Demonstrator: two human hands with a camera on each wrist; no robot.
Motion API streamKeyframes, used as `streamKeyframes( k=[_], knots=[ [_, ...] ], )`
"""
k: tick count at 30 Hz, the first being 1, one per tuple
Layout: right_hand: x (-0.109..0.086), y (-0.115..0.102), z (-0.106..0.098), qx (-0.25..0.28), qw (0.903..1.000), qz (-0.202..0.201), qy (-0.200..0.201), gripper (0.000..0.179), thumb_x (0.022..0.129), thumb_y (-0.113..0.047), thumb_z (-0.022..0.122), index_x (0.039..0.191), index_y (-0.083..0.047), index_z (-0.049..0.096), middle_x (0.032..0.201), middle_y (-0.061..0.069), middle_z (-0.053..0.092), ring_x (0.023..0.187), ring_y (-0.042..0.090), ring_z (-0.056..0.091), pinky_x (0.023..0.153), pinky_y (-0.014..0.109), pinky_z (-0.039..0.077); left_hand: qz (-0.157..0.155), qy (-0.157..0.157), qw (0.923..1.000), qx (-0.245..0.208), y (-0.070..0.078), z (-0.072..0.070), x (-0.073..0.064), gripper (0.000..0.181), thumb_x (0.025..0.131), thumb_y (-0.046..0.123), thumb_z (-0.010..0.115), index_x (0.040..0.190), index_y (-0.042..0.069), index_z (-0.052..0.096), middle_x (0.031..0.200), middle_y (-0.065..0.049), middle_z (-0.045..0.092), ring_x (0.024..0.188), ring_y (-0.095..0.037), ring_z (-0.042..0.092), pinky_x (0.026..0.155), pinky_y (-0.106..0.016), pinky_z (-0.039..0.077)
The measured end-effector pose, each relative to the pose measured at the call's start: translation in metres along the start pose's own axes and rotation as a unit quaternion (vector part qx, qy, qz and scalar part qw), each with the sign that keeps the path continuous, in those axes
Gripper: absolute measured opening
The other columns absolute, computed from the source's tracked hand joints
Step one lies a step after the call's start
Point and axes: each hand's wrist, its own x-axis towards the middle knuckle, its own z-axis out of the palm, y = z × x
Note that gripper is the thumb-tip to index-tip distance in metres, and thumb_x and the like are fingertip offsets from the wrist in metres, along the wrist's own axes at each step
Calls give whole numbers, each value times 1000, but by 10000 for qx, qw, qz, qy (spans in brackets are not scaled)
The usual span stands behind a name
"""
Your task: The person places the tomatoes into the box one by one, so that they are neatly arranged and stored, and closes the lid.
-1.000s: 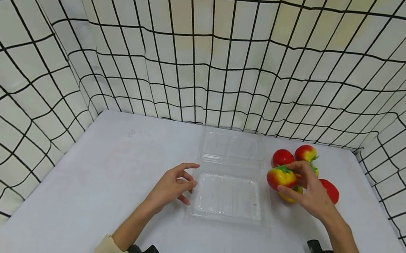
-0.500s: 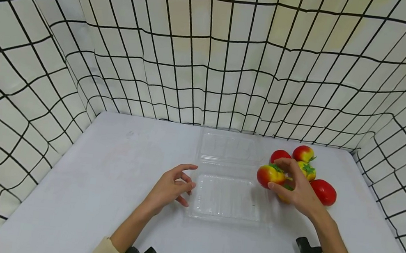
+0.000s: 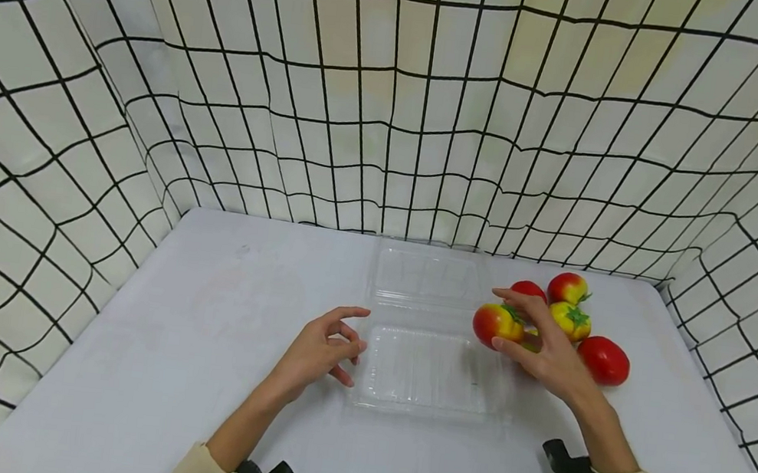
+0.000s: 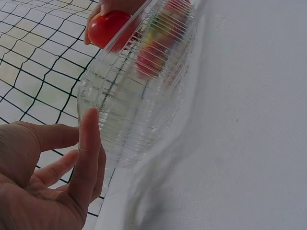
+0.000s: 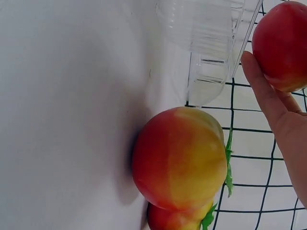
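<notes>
Being gripped between the thumb and fingers of the right hand (image 3: 550, 356), a red-and-yellow tomato (image 3: 496, 324) is held above the counter (image 3: 167, 337), by the right edge of a clear container (image 3: 427, 369). The container is laid open in two halves, far and near. At the left edge of its near half, the fingers of the left hand (image 3: 320, 347) are loosely bent and parted, their tips placed just at the rim. Beneath the right fingers, a second two-toned tomato (image 5: 180, 158) is mostly screened from the head view. Just beyond them, a round red tomato (image 3: 529, 288) is seen, with a leafy two-toned tomato (image 3: 568, 287) and a yellow tomato (image 3: 571, 321) set farther right. Behind the right fingers, beside the wrist, a larger red tomato (image 3: 604, 360) is placed. Past all the fingers, the counter is enclosed by black netting (image 3: 426, 103).
</notes>
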Motion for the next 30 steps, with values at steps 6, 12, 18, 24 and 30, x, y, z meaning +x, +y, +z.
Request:
streamKeyframes(
  k=[6, 12, 18, 24, 30],
  knots=[
    [4, -1, 6, 122, 9999, 24, 31, 64, 90, -23, 76, 150, -23, 52, 145, 9, 50, 137, 29, 45, 108, 66, 50, -17, 31, 10000, -14, 0, 1, -1, 54, 95, 7, 72, 146, 16, 57, 102, -12, 61, 74, -25, 69, 57, -36, 63],
    [8, -4, 9, 152, 9998, 53, 86, 62, 88, -21, 78, 146, -19, 54, 142, 8, 50, 135, 28, 47, 106, 58, 53, -27, 55, 10000, -52, 0, 1, -1, 55, 94, 6, 72, 146, 16, 57, 101, -12, 61, 74, -25, 69, 57, -37, 63],
    [11, -7, 14, 225, 9996, 147, 62, 66, 87, -21, 79, 146, -16, 49, 147, 11, 52, 138, 31, 48, 108, 60, 53, -8, -15, 10000, -82, 0, 1, 0, 56, 95, 6, 72, 147, 15, 56, 102, -12, 60, 73, -25, 69, 58, -37, 64],
    [14, -8, 19, 232, 9994, 239, 35, 66, 87, -22, 80, 145, -17, 49, 146, 12, 56, 139, 33, 49, 109, 56, 54, 13, -120, 9998, -129, 0, -1, 0, 57, 95, 7, 73, 148, 13, 54, 101, -11, 60, 74, -25, 69, 59, -37, 64],
    [17, -10, 25, 286, 9995, 141, -8, 65, 87, -23, 81, 143, -18, 49, 144, 11, 59, 135, 31, 52, 99, 16, 50, 12, -142, 9997, -188, 0, -1, 0, 58, 94, 7, 74, 148, 12, 53, 100, -10, 61, 74, -23, 69, 59, -39, 64]
  ],
)
